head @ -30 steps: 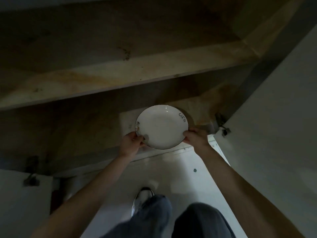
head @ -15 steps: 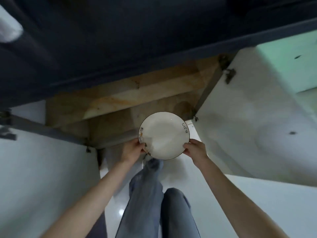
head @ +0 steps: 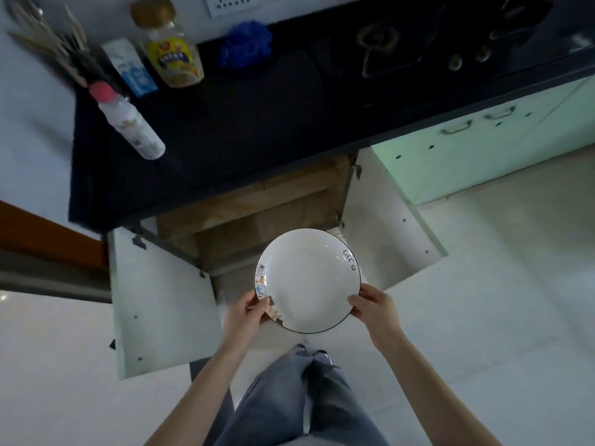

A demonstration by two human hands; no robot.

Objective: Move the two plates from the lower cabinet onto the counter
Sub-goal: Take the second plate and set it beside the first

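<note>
A white plate (head: 307,278) with a thin dark rim and small drawings along its left edge is held level in front of the open lower cabinet (head: 257,214). My left hand (head: 249,312) grips its near-left rim and my right hand (head: 375,304) grips its near-right rim. A second edge shows under the plate at the lower left; whether that is another plate I cannot tell. The black counter (head: 257,117) lies above and beyond the plate. The wooden cabinet shelves that show are bare.
On the counter's left stand a clear bottle with a pink cap (head: 128,120), a small carton (head: 132,67) and a yellow-labelled jar (head: 172,56). A blue scrubber (head: 246,46) sits at the back, a stove (head: 418,43) to the right. Both white cabinet doors (head: 161,300) hang open.
The view has risen from inside the cabinet to above the counter. The plate has come up and out of the cabinet, held by both hands throughout.
</note>
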